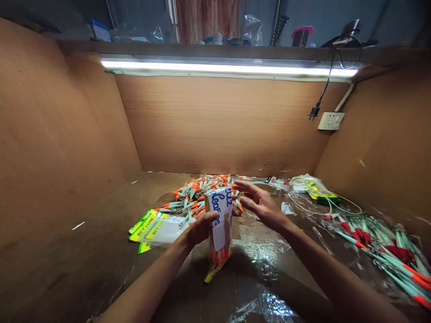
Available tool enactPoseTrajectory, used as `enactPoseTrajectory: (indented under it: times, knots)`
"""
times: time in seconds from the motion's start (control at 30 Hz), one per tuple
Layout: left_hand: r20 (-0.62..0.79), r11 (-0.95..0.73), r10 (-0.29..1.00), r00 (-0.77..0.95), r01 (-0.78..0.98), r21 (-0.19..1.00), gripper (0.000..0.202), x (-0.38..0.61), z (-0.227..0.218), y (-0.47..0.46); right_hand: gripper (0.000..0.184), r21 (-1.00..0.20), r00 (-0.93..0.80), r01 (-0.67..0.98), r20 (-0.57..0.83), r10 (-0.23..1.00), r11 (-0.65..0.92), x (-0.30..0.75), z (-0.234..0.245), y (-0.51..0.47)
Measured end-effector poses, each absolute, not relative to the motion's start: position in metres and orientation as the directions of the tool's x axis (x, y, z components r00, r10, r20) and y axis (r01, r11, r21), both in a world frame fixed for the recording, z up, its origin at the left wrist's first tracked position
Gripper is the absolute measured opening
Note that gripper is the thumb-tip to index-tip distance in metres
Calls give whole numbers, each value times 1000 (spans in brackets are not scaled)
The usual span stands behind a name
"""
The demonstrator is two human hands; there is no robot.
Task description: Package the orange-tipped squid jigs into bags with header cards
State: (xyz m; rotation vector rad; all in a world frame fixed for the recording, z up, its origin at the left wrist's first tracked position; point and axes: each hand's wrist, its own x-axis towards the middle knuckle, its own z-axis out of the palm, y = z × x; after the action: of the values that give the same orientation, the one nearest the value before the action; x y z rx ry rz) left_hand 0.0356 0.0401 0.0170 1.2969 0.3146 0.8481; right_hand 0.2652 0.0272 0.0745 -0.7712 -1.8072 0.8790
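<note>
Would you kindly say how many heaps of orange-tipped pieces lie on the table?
2: the back heap, partly hidden behind the held packet, and the right heap, cut off by the picture's edge.

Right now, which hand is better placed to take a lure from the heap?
Probably the right: the right hand looks empty, fingers extended near the lure heap. The left hand is gripping the package, so it would have to let go first.

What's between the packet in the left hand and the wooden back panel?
A heap of orange-tipped pieces lies behind the packet, in front of the back panel; the packet hides part of it. Seen in the head view.
</note>
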Motion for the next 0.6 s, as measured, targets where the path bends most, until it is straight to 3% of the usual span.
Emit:
enactPoseTrajectory:
  times: [0.1, 0.17, 0.27, 0.37, 0.6]
  knots:
    - [169, 160, 682, 712, -370, 915, 62, 32, -1, 43, 63, -885, -457, 46, 394, 798, 463, 237, 90, 40]
    - [168, 210, 684, 710, -412, 887, 74, 28, -8, 44, 57, -918, -490, 32, 330, 807, 395, 225, 93, 48]
    - [190, 238, 691, 697, -468, 851, 92, 24, -8, 42, 46, -931, -467, -30, 334, 819, 363, 219, 92, 56]
    - [197, 257, 684, 702, -485, 836, 92, 27, -3, 41, 43, -923, -441, -56, 365, 820, 381, 223, 91, 60]
    - [273, 315, 680, 680, -608, 729, 92, 33, 2, 42, 44, -823, -40, 4, 567, 823, 568, 261, 103, 75]
